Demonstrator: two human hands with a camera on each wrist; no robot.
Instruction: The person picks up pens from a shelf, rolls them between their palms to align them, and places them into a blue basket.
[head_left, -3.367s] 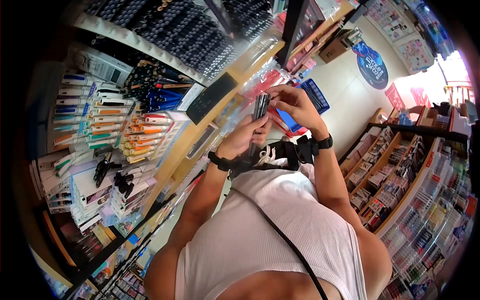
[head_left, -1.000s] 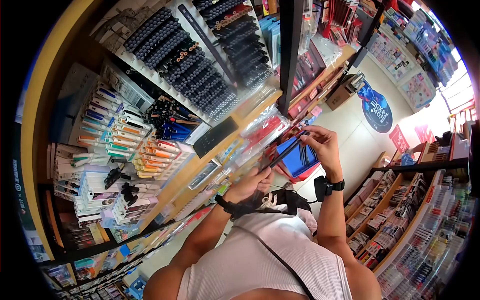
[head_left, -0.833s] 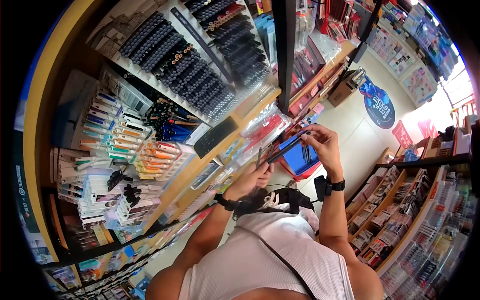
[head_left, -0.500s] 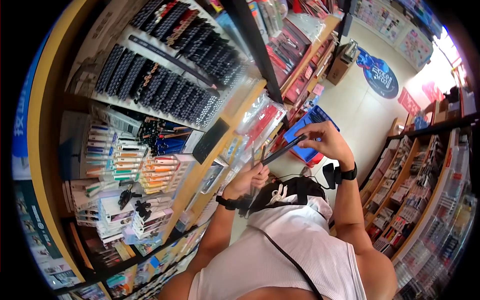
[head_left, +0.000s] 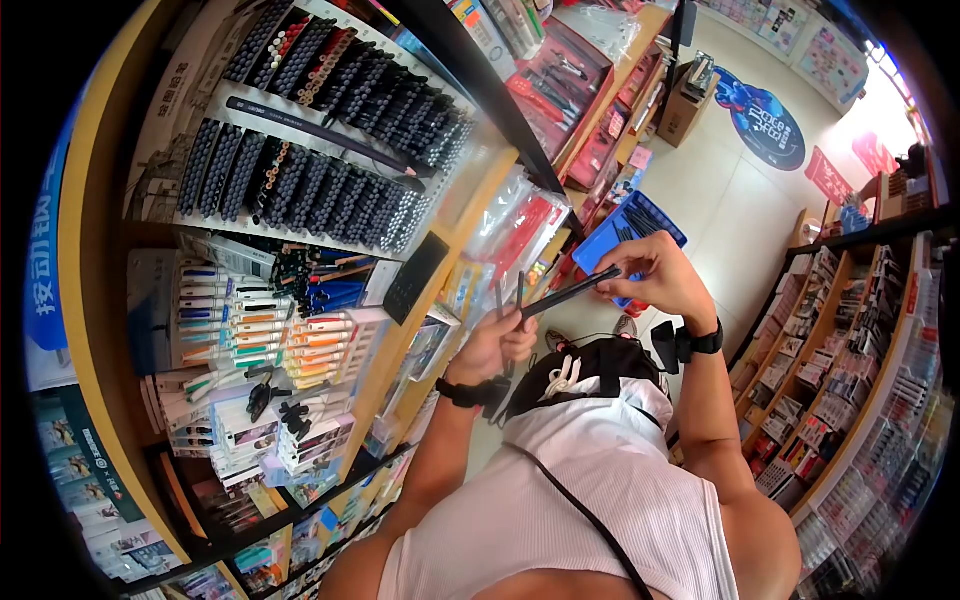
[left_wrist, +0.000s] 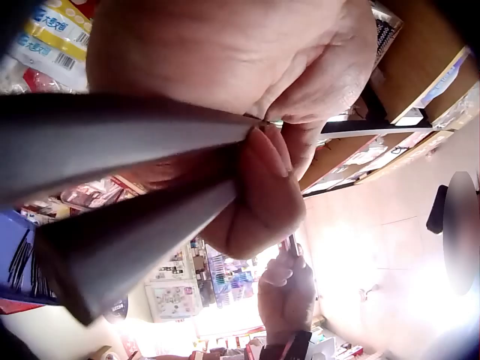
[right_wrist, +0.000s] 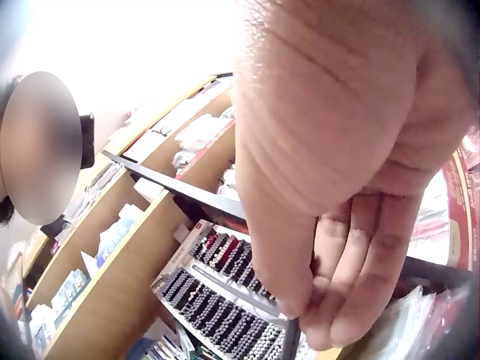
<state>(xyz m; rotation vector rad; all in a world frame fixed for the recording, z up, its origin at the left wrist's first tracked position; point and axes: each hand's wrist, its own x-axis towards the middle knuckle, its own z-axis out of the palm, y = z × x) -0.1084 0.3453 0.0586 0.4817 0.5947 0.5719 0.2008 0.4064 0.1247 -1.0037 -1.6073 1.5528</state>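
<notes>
In the head view the left hand (head_left: 494, 346) grips several dark pencils; two stick up separately from the fist. One long dark pencil (head_left: 570, 294) slants from the left fist up to the right hand (head_left: 658, 280), whose thumb and fingertips pinch its far end. The left wrist view shows the left fingers (left_wrist: 274, 195) curled round dark shafts (left_wrist: 142, 232), large and close to the camera. In the right wrist view the right thumb and fingertips (right_wrist: 322, 300) meet at the end of a dark pencil, mostly hidden by the hand.
A rack of dark pencils (head_left: 320, 190) stands on the left shelf, above white pens with coloured parts (head_left: 240, 320). Beyond the hands is a blue basket (head_left: 597, 247) holding dark pencils. Wooden shelves of packets (head_left: 810, 370) line the right side. A round blue sign (head_left: 768, 130) lies on the floor.
Earlier both hands were close together at the bundle; the right hand has since moved away to the right, pinching one pencil's end. The view has turned, and the pencil rack appears lower and further left.
</notes>
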